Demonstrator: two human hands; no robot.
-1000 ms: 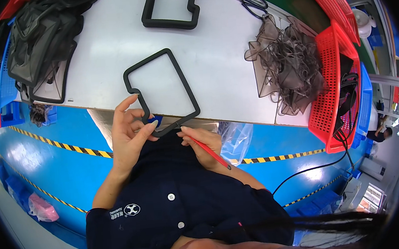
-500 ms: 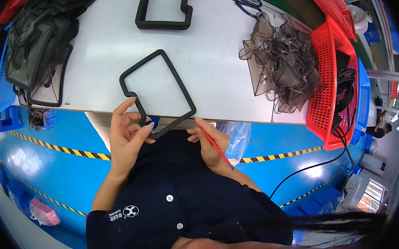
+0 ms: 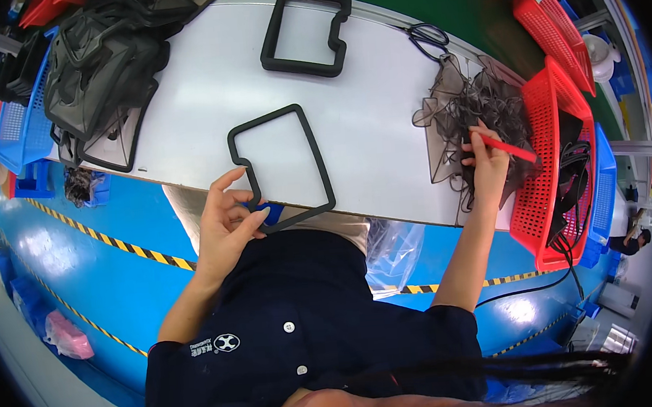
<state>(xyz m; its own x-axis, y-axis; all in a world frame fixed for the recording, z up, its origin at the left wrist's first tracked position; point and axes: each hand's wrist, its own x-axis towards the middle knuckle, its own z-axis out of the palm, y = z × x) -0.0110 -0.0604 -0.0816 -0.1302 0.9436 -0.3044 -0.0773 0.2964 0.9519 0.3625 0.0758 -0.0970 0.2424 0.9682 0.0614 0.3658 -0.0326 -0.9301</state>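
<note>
My left hand (image 3: 227, 230) pinches the near left part of a black, thin-rimmed angular frame (image 3: 318, 154) between thumb and fingers. The frame lies partly on the white table, and its near edge juts past the front. Out to the right, my right hand (image 3: 489, 161) grips a slim red stick-like tool (image 3: 509, 147), whose exact kind is unclear. The fingertips of that hand are at a heap of crumpled dark sheer mesh pieces (image 3: 442, 118); whether they pinch a piece is hidden.
Stacked black frames (image 3: 304, 67) lie at the table's far side, with black-handled scissors (image 3: 429, 38) to their right. Dark mesh-covered frames (image 3: 94, 84) pile up at left. A red basket (image 3: 543, 186) with black cables stands at right, beside a blue basket (image 3: 602, 174).
My right hand has moved from beside the frame's near corner to the mesh heap, carrying the red tool. My left hand still holds the frame. The whole view has shifted slightly.
</note>
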